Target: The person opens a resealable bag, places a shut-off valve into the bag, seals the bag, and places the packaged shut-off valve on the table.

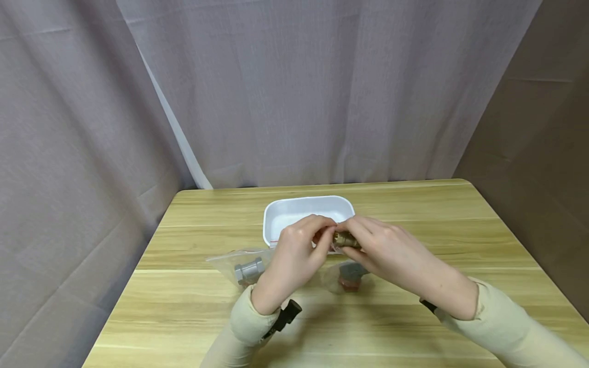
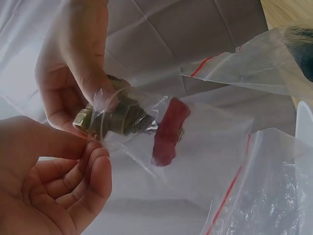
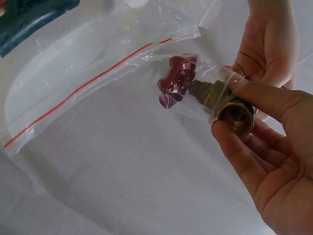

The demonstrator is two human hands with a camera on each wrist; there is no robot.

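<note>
My right hand point(image 1: 384, 248) grips a brass valve point(image 1: 344, 239) by its body. In the right wrist view the valve's open threaded end point(image 3: 236, 117) faces the camera. A red handle point(image 2: 169, 132) is at its other end, inside a small clear plastic bag point(image 2: 139, 147) that also covers part of the brass. My left hand point(image 1: 299, 250) pinches the edge of this bag between thumb and forefinger, close beside the valve body. Its other fingers are loosely curled in the left wrist view. Both hands meet above the near edge of a white tray point(image 1: 308, 204).
On the wooden table point(image 1: 184, 306), left of the hands, lies a clear zip bag point(image 1: 225, 259) with a grey pipe fitting point(image 1: 249, 271). Another bagged thing, dark grey and red point(image 1: 350, 278), lies below the right hand. Grey curtains point(image 1: 294, 92) hang behind the table.
</note>
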